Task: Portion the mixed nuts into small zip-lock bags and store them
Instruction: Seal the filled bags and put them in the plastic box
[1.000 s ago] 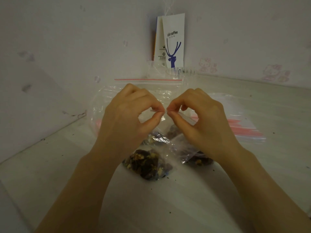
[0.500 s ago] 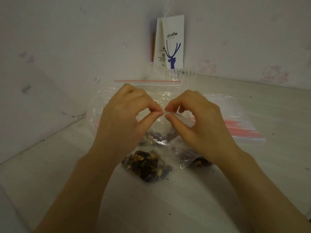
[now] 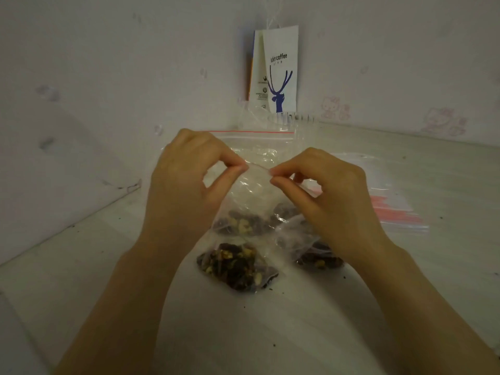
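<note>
A small clear zip-lock bag [image 3: 250, 209] with mixed nuts in its bottom hangs just above the white table. My left hand [image 3: 186, 182] pinches the left end of its top strip between thumb and forefinger. My right hand [image 3: 322, 190] pinches the strip a little to the right, and a short stretch of strip shows between the two hands. On the table below lies a filled bag of nuts [image 3: 238, 266]. Partly hidden under my right wrist lies another bag of nuts [image 3: 316, 255].
A large clear zip-lock bag [image 3: 259, 147] with a red strip stands behind my hands. A stack of flat bags [image 3: 392, 212] with red strips lies at the right. A white paper coffee bag [image 3: 278, 69] leans in the wall corner. Crumbs dot the table [image 3: 270, 334].
My hands have moved apart along the top strip of the small bag, from fingertips touching to a short gap. The bag has risen a little, showing its nuts.
</note>
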